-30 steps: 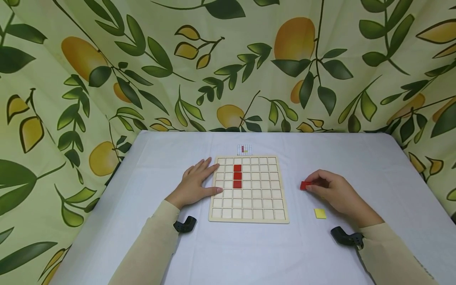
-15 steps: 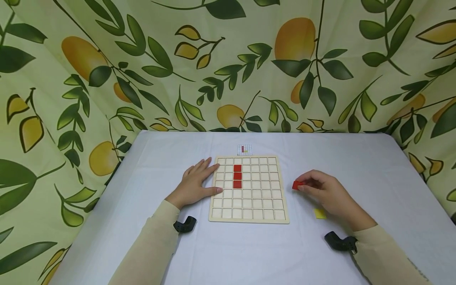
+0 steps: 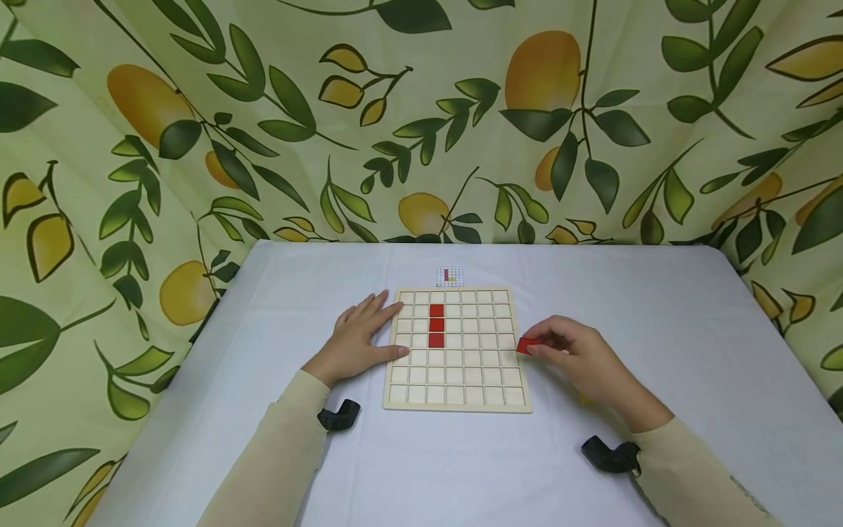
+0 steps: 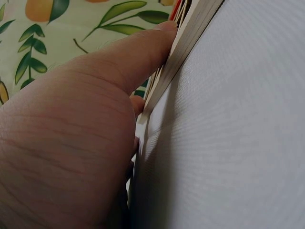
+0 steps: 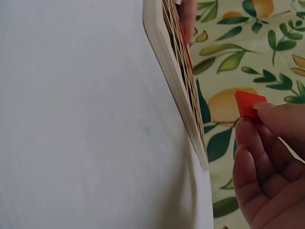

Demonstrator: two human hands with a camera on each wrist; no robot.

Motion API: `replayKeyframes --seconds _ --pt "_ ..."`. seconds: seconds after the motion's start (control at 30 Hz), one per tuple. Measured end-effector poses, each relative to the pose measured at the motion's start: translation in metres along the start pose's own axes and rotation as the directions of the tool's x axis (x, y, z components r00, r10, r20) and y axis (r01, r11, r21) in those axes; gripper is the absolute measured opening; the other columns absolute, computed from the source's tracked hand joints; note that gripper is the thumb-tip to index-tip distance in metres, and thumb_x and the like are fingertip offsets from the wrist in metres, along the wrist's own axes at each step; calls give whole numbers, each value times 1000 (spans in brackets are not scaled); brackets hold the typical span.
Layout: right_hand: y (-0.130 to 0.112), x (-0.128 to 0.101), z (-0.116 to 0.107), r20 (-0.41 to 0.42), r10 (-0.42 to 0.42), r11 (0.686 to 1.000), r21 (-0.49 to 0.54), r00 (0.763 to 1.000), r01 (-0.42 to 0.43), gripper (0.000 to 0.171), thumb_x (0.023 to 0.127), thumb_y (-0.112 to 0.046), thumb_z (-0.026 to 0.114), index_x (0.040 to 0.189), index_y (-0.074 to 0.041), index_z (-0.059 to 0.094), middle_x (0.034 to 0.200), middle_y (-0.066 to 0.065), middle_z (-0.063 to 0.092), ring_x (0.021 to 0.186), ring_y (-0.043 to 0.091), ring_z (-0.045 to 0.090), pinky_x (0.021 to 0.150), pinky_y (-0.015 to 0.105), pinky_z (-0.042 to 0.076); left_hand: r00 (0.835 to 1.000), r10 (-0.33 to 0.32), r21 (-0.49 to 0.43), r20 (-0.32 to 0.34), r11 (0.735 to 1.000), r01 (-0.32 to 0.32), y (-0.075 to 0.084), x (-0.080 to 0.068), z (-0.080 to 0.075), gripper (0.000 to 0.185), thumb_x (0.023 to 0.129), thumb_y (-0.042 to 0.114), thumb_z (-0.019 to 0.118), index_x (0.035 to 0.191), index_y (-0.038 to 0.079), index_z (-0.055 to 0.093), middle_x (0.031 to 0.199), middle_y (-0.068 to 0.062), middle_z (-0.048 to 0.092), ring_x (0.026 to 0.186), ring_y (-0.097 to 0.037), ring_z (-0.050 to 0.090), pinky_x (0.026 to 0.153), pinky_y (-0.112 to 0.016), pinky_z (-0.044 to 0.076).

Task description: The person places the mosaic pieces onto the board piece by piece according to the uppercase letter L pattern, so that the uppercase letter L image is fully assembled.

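A pale wooden grid board point(image 3: 454, 377) lies on the white table. Three red square tiles point(image 3: 436, 324) fill neighbouring cells of one column, left of the board's middle. My left hand point(image 3: 358, 333) rests at the board's left edge, thumb and fingertips on the rim and the fingers spread. In the left wrist view its thumb point(image 4: 143, 50) lies along the board's side. Between thumb and fingers my right hand point(image 3: 576, 355) pinches a red tile point(image 5: 248, 104), raised beside the board's right edge. A yellow tile point(image 3: 585, 400) lies on the table, mostly hidden under the right hand.
Behind the board lies a small printed grid card point(image 3: 451, 276) with a red bar and a yellow mark. A curtain point(image 3: 421, 132) with leaves and orange fruit hangs along the table's back and sides. Each wrist carries a black device point(image 3: 611, 455).
My right hand has moved left with the red tile, from the open table to the board's right edge, and now covers most of the yellow tile. The left hand stays on the board.
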State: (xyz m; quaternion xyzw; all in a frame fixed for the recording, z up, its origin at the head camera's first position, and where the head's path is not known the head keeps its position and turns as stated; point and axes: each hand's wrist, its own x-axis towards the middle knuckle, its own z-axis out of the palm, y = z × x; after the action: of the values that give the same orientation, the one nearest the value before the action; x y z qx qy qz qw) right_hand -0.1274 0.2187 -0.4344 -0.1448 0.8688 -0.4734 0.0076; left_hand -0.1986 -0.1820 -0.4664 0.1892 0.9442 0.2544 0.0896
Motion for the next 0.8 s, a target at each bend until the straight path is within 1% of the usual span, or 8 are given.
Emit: replayKeyframes --seconds 0.23,0.43,0.6,0.8 --pt "-13 10 24 62 -25 999 36 998 23 16 100 -2 80 110 -14 78 106 -6 73 94 20 67 83 29 57 1000 1 9 -2 1000 -1 -1 -1 -1 95 93 67 77 171 24 42 181 -3 15 166 -28 6 129 -57 1" --pt "-25 20 48 122 -50 997 60 991 43 16 100 -1 78 107 -16 77 105 -5 71 94 19 67 84 31 57 1000 8 -7 -1 1000 -8 0 -2 -1 95 93 65 78 170 23 43 181 -4 15 166 -28 6 129 -57 1" --pt "-34 30 65 139 -83 993 95 987 70 16 100 -1 79 104 -16 76 103 -6 71 93 19 66 83 31 57 1000 14 -10 1 1000 -14 1 -3 -2 94 93 63 78 170 22 43 181 -5 16 166 -28 6 128 -58 1" --pt "-42 40 83 163 -97 992 90 982 83 15 100 -2 79 104 -16 76 101 -7 71 91 17 66 82 32 58 1000 16 -7 5 1000 -16 1 -2 -2 94 94 64 77 170 22 43 181 -4 16 166 -28 6 129 -57 1"
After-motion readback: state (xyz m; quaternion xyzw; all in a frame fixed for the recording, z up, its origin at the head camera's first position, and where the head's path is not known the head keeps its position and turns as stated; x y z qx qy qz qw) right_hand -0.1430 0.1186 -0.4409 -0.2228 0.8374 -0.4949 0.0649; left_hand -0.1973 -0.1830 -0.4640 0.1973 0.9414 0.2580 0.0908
